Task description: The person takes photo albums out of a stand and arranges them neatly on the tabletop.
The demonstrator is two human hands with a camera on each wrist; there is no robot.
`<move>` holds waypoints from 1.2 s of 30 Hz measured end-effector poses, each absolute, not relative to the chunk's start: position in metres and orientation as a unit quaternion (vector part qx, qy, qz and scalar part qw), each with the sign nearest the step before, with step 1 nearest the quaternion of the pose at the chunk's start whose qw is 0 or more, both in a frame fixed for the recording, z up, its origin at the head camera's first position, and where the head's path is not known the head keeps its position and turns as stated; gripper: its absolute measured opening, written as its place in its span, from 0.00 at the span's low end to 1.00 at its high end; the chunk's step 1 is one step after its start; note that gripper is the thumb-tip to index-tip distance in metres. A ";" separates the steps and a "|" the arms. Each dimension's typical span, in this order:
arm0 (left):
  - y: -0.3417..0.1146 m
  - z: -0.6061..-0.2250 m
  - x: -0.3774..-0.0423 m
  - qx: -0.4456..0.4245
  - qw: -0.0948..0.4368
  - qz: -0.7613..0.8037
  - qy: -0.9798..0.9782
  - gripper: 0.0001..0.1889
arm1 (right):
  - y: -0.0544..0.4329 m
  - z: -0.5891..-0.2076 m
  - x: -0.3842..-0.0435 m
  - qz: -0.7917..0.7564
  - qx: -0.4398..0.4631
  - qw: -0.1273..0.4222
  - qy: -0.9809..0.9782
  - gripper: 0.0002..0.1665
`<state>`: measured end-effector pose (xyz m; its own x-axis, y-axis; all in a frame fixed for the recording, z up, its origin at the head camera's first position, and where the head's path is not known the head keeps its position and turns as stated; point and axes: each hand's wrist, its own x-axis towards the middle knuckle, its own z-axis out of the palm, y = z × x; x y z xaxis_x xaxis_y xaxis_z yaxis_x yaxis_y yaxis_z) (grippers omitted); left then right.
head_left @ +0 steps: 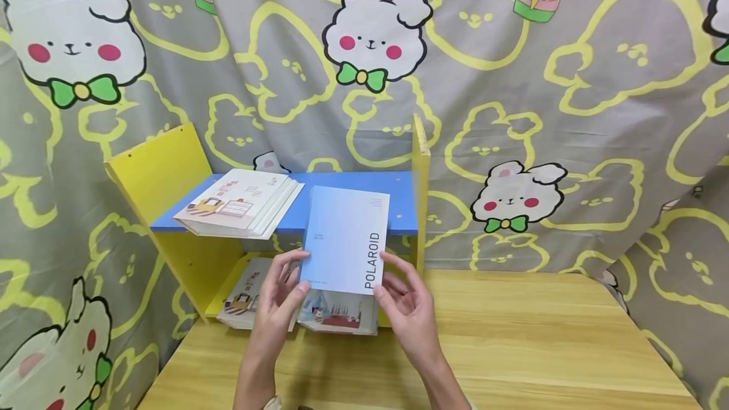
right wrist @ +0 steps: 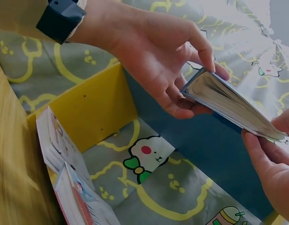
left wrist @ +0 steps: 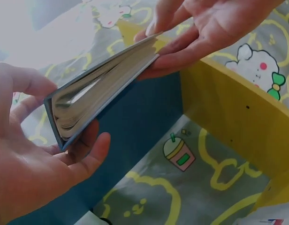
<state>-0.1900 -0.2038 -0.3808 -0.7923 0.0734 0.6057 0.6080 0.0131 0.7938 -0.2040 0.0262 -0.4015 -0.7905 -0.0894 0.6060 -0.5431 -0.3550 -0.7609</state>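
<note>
Pinched by both hands, neither nearer, the blue album point(head_left: 345, 239) lies at two o'clock from the left hand point(head_left: 278, 302) and ten from the right hand point(head_left: 409, 305), long axis roughly twelve-to-six.

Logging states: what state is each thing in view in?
Pale-blue rectangular POLAROID book: closed, held up.
Left hand: gripping the book's left edge.
Right hand: gripping its right edge.
White truck-print book, upper level: closed, cover up.
White truck-print book, lower level: cover up, partly hidden.
Blue-and-red picture book: lying, partly hidden.
Yellow-and-blue panel shelf: standing.
</note>
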 end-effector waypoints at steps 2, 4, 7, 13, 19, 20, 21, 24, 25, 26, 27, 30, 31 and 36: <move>-0.204 -0.381 -0.192 -0.263 0.199 -0.654 -0.681 0.20 | 0.028 -0.402 -0.204 0.768 0.292 0.152 -0.549 0.31; -0.204 -0.381 -0.193 -0.273 0.193 -0.653 -0.680 0.20 | 0.030 -0.402 -0.205 0.765 0.297 0.154 -0.551 0.31; -0.203 -0.383 -0.194 -0.289 0.184 -0.654 -0.675 0.19 | 0.034 -0.403 -0.205 0.763 0.297 0.156 -0.553 0.31; -0.198 -0.383 -0.196 -0.318 0.175 -0.659 -0.659 0.19 | 0.042 -0.402 -0.205 0.756 0.301 0.167 -0.557 0.31; -0.195 -0.380 -0.200 -0.342 0.170 -0.657 -0.650 0.22 | 0.050 -0.398 -0.205 0.754 0.309 0.172 -0.553 0.31; -0.195 -0.380 -0.200 -0.345 0.169 -0.656 -0.650 0.22 | 0.051 -0.397 -0.205 0.755 0.309 0.170 -0.553 0.31; -0.195 -0.380 -0.200 -0.346 0.170 -0.655 -0.650 0.22 | 0.052 -0.397 -0.205 0.754 0.310 0.167 -0.555 0.31; -0.194 -0.379 -0.200 -0.349 0.172 -0.655 -0.648 0.22 | 0.055 -0.395 -0.206 0.750 0.311 0.162 -0.561 0.32; -0.193 -0.378 -0.200 -0.348 0.172 -0.656 -0.648 0.22 | 0.057 -0.394 -0.206 0.748 0.311 0.162 -0.563 0.32; -0.193 -0.378 -0.200 -0.348 0.172 -0.657 -0.647 0.22 | 0.058 -0.393 -0.206 0.748 0.310 0.161 -0.565 0.32; -0.192 -0.378 -0.200 -0.349 0.172 -0.658 -0.645 0.22 | 0.059 -0.393 -0.206 0.746 0.310 0.161 -0.567 0.31; -0.191 -0.380 -0.201 -0.351 0.171 -0.660 -0.642 0.21 | 0.063 -0.393 -0.206 0.743 0.307 0.154 -0.575 0.31; -0.191 -0.381 -0.201 -0.351 0.171 -0.660 -0.642 0.21 | 0.064 -0.393 -0.206 0.742 0.306 0.150 -0.577 0.31; -0.193 -0.385 -0.201 -0.350 0.165 -0.661 -0.643 0.22 | 0.066 -0.397 -0.206 0.740 0.301 0.140 -0.585 0.31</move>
<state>-0.2013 -0.1927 -0.3846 -0.7006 0.2315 0.6749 0.6686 -0.1173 0.7343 -0.2062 0.0661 -0.3965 -0.7789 -0.1446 0.6102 -0.5602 -0.2770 -0.7807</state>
